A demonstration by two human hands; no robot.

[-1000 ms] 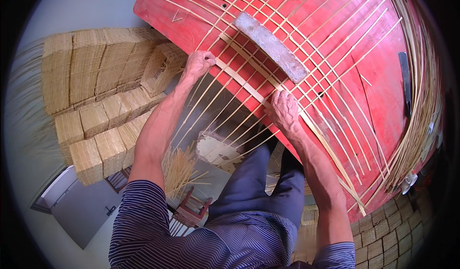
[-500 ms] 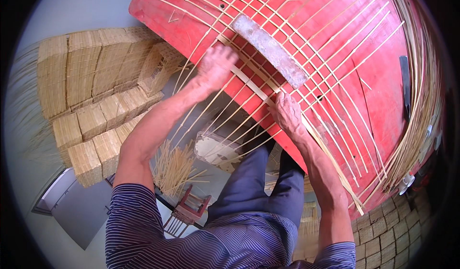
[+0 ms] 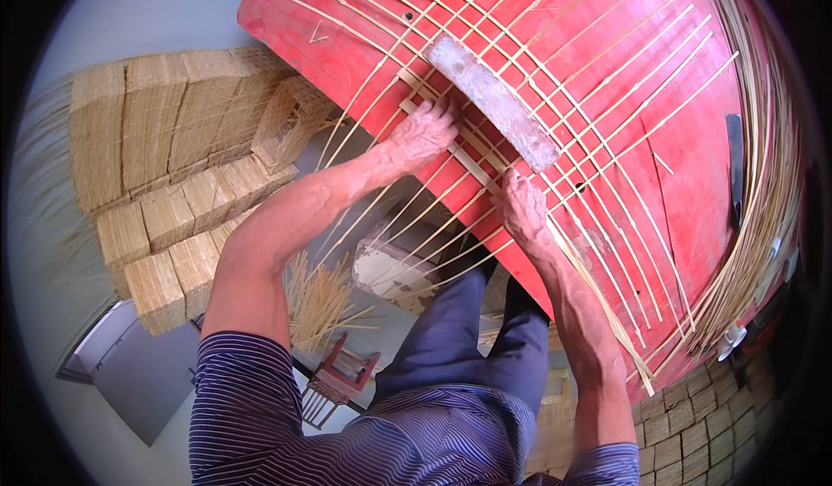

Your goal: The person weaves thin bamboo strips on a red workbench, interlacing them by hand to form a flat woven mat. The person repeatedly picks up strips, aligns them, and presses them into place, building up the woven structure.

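A lattice of thin bamboo strips (image 3: 611,152) lies crossed on a red board (image 3: 659,61), some ends reaching past its near edge. Across the lattice rests a worn, greyish-pink bar-shaped block (image 3: 492,100). On the near side of the block, my left hand (image 3: 423,132) has its fingers bent down onto the weave, pinching at a wide, flat bamboo strip (image 3: 472,167); its fingertips are partly hidden. My right hand (image 3: 524,202) is closed on the same strip's right end, near the block's lower end. Several long strips (image 3: 598,300) run from under my right wrist toward the lower right.
Long loose strips (image 3: 763,165) are heaped along the board's right edge, beside a dark flat bar (image 3: 734,161). Stacked woven bundles (image 3: 139,131) stand at left. Below the board are a pale stool top (image 3: 386,265), cut strips (image 3: 321,300) and a small reddish-brown chair (image 3: 342,373).
My left hand has moved right and slightly down, from the strip's left end onto the weave by the block. My right hand stays nearly in place. The view has shifted slightly.
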